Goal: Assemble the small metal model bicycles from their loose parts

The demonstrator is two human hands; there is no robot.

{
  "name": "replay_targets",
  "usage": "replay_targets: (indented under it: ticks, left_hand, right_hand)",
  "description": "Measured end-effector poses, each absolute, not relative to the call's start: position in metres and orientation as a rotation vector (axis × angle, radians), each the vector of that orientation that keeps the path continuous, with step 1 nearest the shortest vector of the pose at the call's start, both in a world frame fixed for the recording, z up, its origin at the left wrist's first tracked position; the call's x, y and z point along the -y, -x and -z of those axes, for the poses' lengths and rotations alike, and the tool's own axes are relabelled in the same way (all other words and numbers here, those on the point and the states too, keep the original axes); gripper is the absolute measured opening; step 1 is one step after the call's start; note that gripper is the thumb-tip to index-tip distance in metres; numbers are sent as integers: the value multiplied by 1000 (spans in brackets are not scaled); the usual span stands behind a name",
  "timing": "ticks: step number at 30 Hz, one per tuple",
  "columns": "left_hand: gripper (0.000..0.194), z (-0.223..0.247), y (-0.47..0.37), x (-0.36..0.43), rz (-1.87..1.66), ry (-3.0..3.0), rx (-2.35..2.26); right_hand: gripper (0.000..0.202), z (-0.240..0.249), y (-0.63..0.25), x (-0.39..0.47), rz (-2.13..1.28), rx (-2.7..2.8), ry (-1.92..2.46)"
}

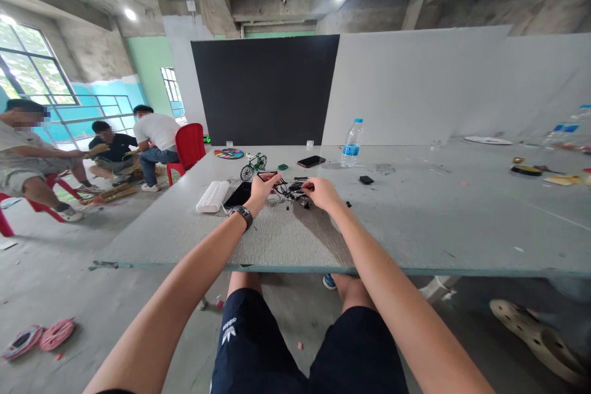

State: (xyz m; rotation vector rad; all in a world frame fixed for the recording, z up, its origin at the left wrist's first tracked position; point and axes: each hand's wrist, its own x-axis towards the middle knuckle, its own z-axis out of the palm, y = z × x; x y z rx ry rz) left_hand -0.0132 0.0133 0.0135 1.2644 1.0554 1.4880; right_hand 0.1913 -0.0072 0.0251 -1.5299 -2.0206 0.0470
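Over the grey table [277,240], my left hand [264,188] has its fingers closed on a black model bicycle frame [281,188]. My right hand [318,191] is pinched at the right side of the black parts [298,188]; whatever sits between its fingertips is too small to make out. Small black pieces lie on the table beneath and beside my hands. Just behind my left hand stands a green model bicycle [253,165] with black wheels. A small green piece [283,167] lies to its right.
Left of my hands lie a white power bank [213,197] and a black phone [237,195]. Behind are another phone [311,161], a colourful disc [228,153] and a water bottle [352,144]. A small black block [366,180] lies to the right. Several people sit at the far left.
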Motion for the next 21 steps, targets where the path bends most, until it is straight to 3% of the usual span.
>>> replay_targets:
  ticks: [21]
  left_hand:
    - [31,-15,12,-11,-1473,-1313,-1089]
  right_hand:
    - [16,-15,-205,-1,-133,2107,1632]
